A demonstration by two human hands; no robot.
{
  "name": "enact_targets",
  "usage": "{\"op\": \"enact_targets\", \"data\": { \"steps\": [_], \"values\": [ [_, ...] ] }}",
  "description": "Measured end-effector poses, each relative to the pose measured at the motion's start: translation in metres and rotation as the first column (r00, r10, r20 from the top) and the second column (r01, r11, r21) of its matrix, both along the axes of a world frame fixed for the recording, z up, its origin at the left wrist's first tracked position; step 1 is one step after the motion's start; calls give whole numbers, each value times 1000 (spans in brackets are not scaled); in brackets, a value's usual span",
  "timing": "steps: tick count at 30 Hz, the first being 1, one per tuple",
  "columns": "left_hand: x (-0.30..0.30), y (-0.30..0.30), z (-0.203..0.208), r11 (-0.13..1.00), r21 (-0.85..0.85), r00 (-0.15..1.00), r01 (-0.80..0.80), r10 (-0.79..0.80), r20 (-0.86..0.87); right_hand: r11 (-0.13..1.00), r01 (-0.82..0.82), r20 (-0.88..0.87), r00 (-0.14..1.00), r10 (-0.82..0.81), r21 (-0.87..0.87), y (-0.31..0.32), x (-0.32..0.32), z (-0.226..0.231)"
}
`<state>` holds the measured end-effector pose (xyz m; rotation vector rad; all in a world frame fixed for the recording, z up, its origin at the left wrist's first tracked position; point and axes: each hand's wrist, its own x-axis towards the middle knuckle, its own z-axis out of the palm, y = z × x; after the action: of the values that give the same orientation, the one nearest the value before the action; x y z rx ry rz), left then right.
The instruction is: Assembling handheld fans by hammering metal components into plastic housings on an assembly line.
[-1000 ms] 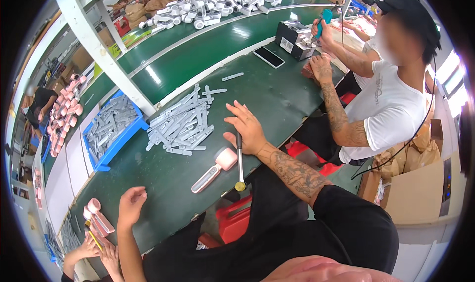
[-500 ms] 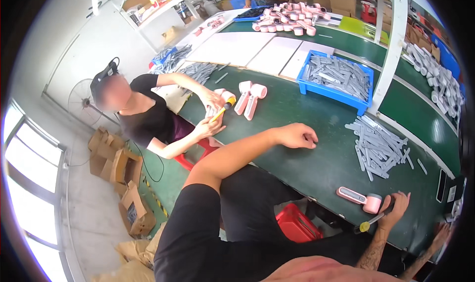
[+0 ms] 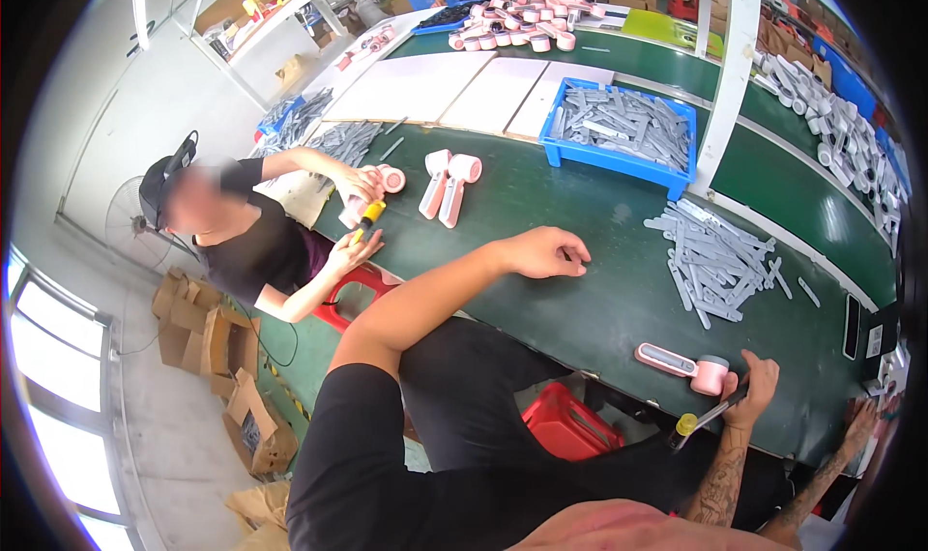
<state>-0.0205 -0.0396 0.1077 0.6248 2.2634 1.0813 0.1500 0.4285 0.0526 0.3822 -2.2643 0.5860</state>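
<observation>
My left hand (image 3: 546,252) rests over the green tabletop, fingers loosely curled with a gap at the thumb, holding nothing. Beside the table's near edge at right, my right hand (image 3: 755,392) is closed around the handle of a hammer (image 3: 713,413) with a yellow end, its head hanging low. Just left of that hand, a pink handheld fan (image 3: 682,366) lies on its side, its grey strip facing up. Beyond the fan spreads a loose pile of grey plastic strips (image 3: 713,263).
A co-worker (image 3: 259,224) at left holds a pink fan and a yellow-and-black hammer (image 3: 367,221). Two pink fans (image 3: 449,186) lie nearby. A blue tray (image 3: 622,169) of grey strips stands by a white post (image 3: 732,82). Another forearm (image 3: 822,478) reaches in at far right.
The whole view has shifted, so the table sits further left. The co-worker's hammer has drawn back from the fan. My left hand and the pink fan before me stay in place.
</observation>
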Motion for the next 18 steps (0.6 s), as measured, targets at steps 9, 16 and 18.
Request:
{"op": "enact_targets", "data": {
  "steps": [9, 16, 18],
  "values": [
    [7, 0, -1, 1000, -20, 999, -4, 4, -33, 1000, 3, 44, 999, -3, -6, -4, 0, 4],
    [2, 5, -15, 998, 37, 998, 57, -56, -14, 998, 57, 90, 994, -58, 20, 3, 7, 1],
    [6, -7, -12, 998, 61, 999, 8, -10, 32, 1000, 7, 43, 999, -7, 15, 0, -6, -8]
  ]
}}
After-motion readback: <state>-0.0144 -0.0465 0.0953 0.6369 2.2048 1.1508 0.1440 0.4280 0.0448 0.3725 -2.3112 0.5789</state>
